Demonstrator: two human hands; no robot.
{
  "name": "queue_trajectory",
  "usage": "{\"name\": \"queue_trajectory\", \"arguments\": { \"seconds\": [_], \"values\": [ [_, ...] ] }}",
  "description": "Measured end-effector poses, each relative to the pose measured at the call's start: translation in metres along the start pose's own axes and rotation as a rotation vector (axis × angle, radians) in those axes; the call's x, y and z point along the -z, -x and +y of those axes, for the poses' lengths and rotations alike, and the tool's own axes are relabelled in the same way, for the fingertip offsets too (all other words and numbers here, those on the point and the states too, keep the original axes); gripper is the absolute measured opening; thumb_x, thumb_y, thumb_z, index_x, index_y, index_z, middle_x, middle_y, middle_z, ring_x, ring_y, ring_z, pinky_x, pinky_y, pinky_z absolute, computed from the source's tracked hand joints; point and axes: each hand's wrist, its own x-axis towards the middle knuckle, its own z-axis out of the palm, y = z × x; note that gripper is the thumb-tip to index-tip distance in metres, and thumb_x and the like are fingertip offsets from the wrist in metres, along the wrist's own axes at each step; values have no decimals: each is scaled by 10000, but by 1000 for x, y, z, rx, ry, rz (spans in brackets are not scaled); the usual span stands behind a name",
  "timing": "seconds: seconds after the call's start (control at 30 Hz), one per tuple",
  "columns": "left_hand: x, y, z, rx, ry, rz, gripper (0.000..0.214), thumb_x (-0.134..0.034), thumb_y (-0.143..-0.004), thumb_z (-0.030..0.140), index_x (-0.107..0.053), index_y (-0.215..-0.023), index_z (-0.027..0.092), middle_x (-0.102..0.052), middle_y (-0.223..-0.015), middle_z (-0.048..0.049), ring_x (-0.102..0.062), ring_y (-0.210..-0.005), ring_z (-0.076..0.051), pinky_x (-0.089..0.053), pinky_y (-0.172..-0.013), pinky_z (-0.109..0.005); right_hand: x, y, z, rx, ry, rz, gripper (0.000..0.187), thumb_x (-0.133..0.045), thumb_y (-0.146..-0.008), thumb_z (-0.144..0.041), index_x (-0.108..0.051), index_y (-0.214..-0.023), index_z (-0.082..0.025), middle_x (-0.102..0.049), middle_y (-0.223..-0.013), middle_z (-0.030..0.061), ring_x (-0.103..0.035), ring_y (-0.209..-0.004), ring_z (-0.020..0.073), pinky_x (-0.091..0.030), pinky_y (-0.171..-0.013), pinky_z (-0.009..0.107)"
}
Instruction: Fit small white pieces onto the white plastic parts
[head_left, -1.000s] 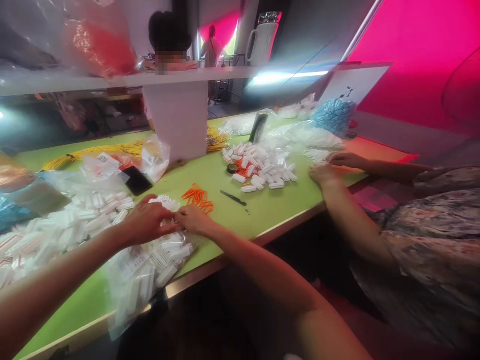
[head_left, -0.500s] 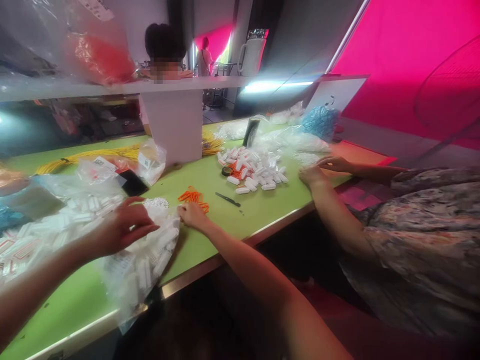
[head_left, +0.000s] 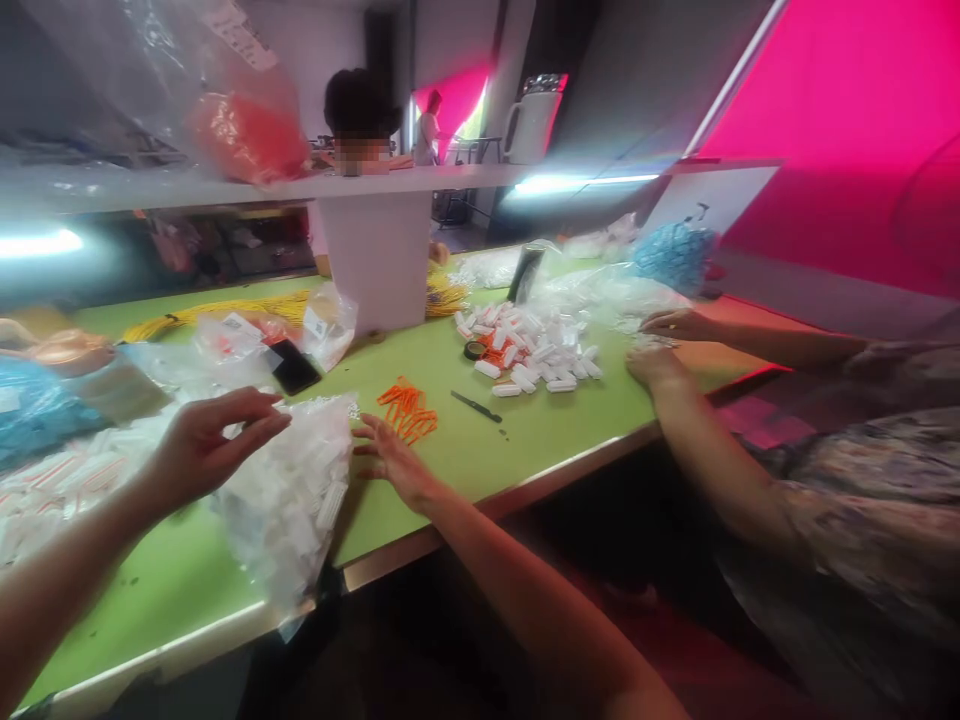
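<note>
Clear bag (head_left: 292,490) of white pieces: on the green surface (head_left: 375,520) at its front edge, lower end hanging over that edge. Bag lies between the wearer's two hands.

Left hand (head_left: 221,440): beside the bag's upper left part; fingers curled, thumb stretched toward them, tips slightly apart. Cannot tell whether bag film is between them.

Right hand (head_left: 396,462): at the bag's right side, fingers spread and loosely bent, nothing seen in the grasp. Contact between fingertips and bag uncertain.

Orange pieces (head_left: 406,408): just beyond the right hand, farther in from the front edge. Dark knife (head_left: 476,407): to their right, flat, nearer the front edge than the heap of white cases (head_left: 536,345).

Step in hand, judged: handling the bag, probably setting or opening it. Next move, judged: calls for a firm pinch on the film, with the overhanging end supported against slipping off the edge.
</note>
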Motion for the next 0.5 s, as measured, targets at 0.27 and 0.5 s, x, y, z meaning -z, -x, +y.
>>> {"name": "queue_trajectory", "arguments": {
  "seconds": [0.27,0.5],
  "values": [
    [9,-32,33,-16,2,393,88,-710,-728,274,-709,-679,202,-645,-572,32,-501,-509,-64,-400,-498,-193,-29,47,12,252,-181,-300,1074,-636,-652,-744,-149,-1515,-332,-161,-1593,82,-215,-1443,280,-229,-1147,487],
    [-23,-101,61,75,254,587,222,-682,-771,335,-648,-630,167,-543,-527,36,-425,-490,-56,-335,-471,-204,-12,73,36,242,-508,-147,1074,-708,-540,-761,-265,-1459,-425,-238,-1569,55,-231,-1430,326,-322,-1056,584]
  ]
}}
